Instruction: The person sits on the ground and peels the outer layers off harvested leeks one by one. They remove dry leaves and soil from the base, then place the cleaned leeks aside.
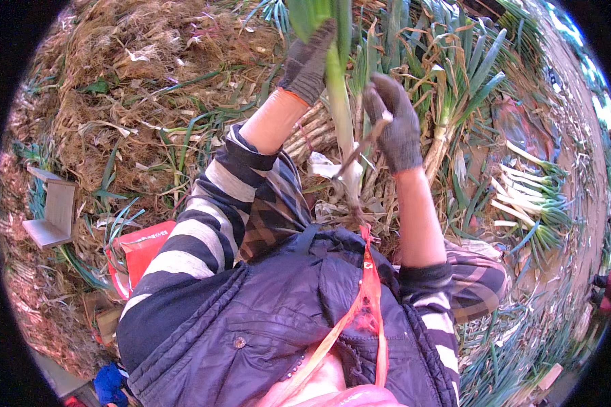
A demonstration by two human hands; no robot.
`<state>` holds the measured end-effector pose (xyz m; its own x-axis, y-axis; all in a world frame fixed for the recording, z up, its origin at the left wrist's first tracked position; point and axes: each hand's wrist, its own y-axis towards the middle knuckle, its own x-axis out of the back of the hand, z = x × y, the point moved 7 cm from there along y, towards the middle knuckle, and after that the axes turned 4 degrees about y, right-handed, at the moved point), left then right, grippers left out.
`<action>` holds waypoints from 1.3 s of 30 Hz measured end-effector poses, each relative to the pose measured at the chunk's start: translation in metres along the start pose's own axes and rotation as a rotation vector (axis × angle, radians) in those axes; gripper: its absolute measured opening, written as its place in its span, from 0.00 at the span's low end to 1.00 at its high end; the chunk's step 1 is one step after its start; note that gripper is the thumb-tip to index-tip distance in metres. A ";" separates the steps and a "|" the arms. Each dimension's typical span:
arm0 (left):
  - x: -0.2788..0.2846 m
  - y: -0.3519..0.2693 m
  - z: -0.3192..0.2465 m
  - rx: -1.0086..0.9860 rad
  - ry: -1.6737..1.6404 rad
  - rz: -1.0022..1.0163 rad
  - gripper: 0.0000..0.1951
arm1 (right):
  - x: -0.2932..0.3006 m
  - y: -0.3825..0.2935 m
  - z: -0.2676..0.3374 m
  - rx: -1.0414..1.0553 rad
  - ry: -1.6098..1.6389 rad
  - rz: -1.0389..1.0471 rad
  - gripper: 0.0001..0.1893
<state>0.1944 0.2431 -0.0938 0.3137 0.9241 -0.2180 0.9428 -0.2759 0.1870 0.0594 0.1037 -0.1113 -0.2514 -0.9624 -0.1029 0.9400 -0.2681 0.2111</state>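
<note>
My left hand [308, 63], in a dark knit glove with an orange cuff, grips a large green onion [340, 109] by its green leaves. The stalk hangs upright, with its pale shank and roots towards my lap. My right hand [394, 122], gloved too, is curled beside the shank. A brownish strip of withered leaf [356, 152] runs from its fingers down across the stalk; blur hides where it joins. White peeled skin [325, 165] hangs by the shank's lower part. Behind the stalk lies a bundle of untrimmed green onions [310, 132].
Root and leaf waste [132, 76] is heaped on the left. To the right stands a leafy onion bunch [443, 117], with a row of peeled onions [527, 196] beyond it. A red bag [142, 249] and a wooden piece [56, 208] lie left; red tape [369, 269] hangs before my vest.
</note>
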 end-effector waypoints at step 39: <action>-0.020 -0.002 0.038 -0.115 0.263 0.283 0.20 | -0.015 -0.046 0.058 0.759 -0.877 -0.131 0.04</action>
<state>0.1901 0.2151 -0.1265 0.5058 0.8560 0.1072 0.7996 -0.5118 0.3142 0.0063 0.1278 -0.0628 -0.6882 -0.5461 0.4776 0.5905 -0.0392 0.8061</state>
